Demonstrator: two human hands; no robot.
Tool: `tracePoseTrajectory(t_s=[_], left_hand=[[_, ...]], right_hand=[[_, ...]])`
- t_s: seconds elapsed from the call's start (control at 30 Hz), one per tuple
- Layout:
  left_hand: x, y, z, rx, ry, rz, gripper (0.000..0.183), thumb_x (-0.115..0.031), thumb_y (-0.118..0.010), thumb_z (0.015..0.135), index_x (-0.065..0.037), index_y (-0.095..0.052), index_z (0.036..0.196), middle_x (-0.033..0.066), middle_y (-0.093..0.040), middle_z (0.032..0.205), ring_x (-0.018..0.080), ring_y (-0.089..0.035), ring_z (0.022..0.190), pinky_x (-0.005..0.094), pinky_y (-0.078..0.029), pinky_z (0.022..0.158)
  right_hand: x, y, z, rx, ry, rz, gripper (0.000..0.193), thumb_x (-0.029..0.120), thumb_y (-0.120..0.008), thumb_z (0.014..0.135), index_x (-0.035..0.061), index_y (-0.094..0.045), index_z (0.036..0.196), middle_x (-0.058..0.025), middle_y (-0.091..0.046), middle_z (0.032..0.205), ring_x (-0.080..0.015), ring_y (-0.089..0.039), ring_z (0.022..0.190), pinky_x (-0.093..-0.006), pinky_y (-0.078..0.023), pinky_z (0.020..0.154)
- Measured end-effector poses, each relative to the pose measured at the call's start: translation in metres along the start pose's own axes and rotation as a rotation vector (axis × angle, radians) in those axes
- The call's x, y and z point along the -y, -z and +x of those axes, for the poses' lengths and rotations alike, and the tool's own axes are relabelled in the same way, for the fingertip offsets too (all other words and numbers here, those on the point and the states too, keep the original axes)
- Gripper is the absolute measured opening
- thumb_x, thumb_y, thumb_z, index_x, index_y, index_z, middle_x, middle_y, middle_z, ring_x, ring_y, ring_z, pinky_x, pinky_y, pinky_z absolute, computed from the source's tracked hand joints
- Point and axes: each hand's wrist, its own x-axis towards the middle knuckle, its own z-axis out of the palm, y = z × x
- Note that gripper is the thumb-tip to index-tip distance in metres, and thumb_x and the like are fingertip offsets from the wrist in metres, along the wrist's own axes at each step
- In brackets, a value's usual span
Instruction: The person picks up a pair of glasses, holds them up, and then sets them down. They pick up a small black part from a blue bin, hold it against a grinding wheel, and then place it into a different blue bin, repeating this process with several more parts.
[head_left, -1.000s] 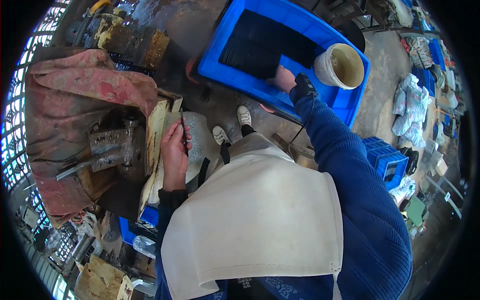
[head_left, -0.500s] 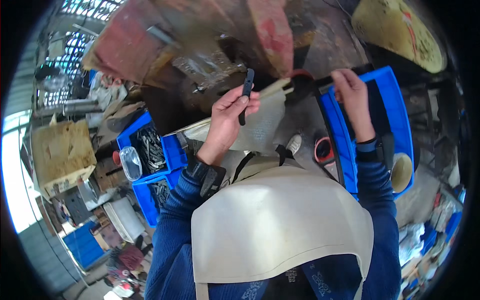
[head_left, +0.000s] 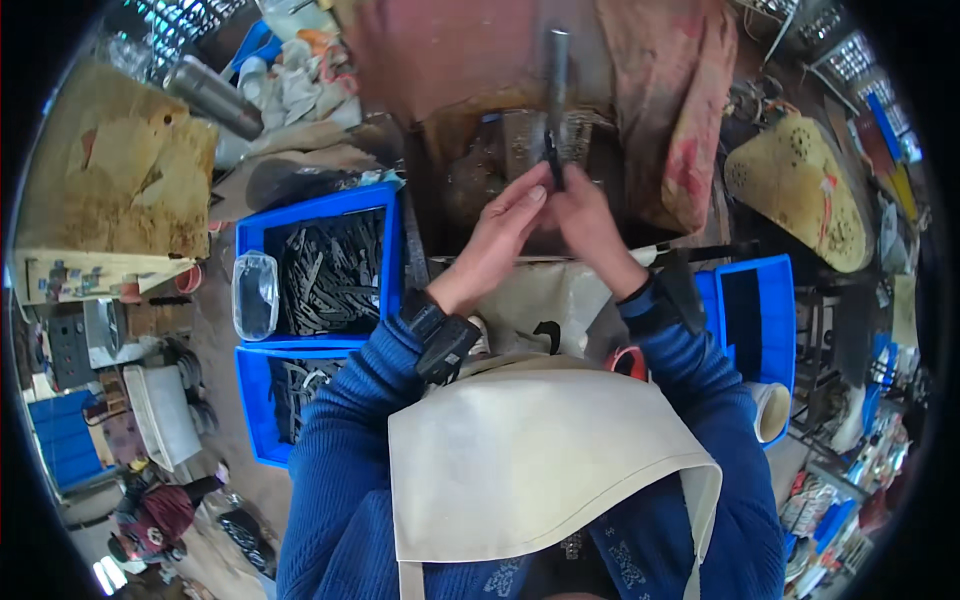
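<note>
Meeting over the bench, left hand (head_left: 505,235) and right hand (head_left: 590,225) pinch one small dark metal part (head_left: 553,160) between fingertips, held before the press (head_left: 520,150). Not yet seated. Blue bin (head_left: 315,205) at left brims with dark pieces.

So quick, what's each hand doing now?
Left hand: closed on the dark metal piece.
Right hand: closed on the same piece.
</note>
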Motion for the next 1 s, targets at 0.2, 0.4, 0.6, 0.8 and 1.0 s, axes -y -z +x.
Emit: tracePoseTrajectory(t_s=[0.2, 0.4, 0.6, 0.8, 1.0], left_hand=[[-0.04, 0.092, -0.036, 0.018, -0.103, 0.524, 0.03, -0.016, -0.054, 0.098, -0.001, -0.058, 0.124, 0.0099, -0.066, 0.11, 0.0174, -0.062, 0.104, 0.0295, -0.048, 0.091], [-0.038, 0.147, -0.095, -0.337, -0.242, 0.429, 0.023, -0.007, -0.055, 0.095, 0.0, -0.063, 0.116, 0.0078, -0.069, 0.099, 0.0148, -0.065, 0.089, 0.0277, -0.051, 0.084], [-0.037, 0.239, -0.165, -0.791, -0.183, 0.741, 0.021, -0.002, -0.057, 0.091, 0.0, -0.067, 0.109, 0.0062, -0.07, 0.091, 0.0131, -0.065, 0.083, 0.0272, -0.052, 0.076], [-0.02, 0.309, -0.176, -0.966, -0.059, 0.972, 0.021, -0.003, -0.063, 0.081, -0.003, -0.071, 0.101, 0.0126, -0.071, 0.085, 0.0202, -0.068, 0.079, 0.0319, -0.053, 0.072], [-0.009, 0.332, -0.107, -0.958, 0.05, 1.528, 0.013, -0.015, -0.063, 0.074, -0.006, -0.07, 0.081, 0.0176, -0.066, 0.078, 0.0363, -0.065, 0.076, 0.047, -0.053, 0.066]], right_hand=[[0.057, 0.067, 0.101, -0.54, 0.656, -1.004, 0.03, 0.033, -0.06, 0.091, 0.0122, -0.066, 0.112, -0.0075, -0.067, 0.094, -0.0186, -0.061, 0.086, -0.0307, -0.048, 0.075], [0.058, 0.051, 0.169, -0.294, 0.467, -0.934, 0.044, 0.046, -0.059, 0.092, 0.0126, -0.063, 0.121, -0.0129, -0.068, 0.106, -0.0323, -0.062, 0.099, -0.0374, -0.048, 0.086], [0.048, 0.048, 0.192, -0.233, 0.397, -0.939, 0.047, 0.047, -0.055, 0.093, 0.0103, -0.06, 0.121, -0.0171, -0.065, 0.11, -0.0357, -0.062, 0.1, -0.0397, -0.048, 0.084], [0.038, 0.059, 0.21, -0.196, 0.368, -1.185, 0.04, 0.038, -0.051, 0.097, 0.015, -0.056, 0.128, -0.0155, -0.062, 0.118, -0.036, -0.063, 0.097, -0.0398, -0.049, 0.084], [0.016, 0.087, 0.224, -0.003, 0.651, -1.718, 0.044, 0.013, -0.04, 0.098, 0.0237, -0.043, 0.141, -0.0134, -0.048, 0.137, -0.0345, -0.063, 0.096, -0.0408, -0.049, 0.095]])
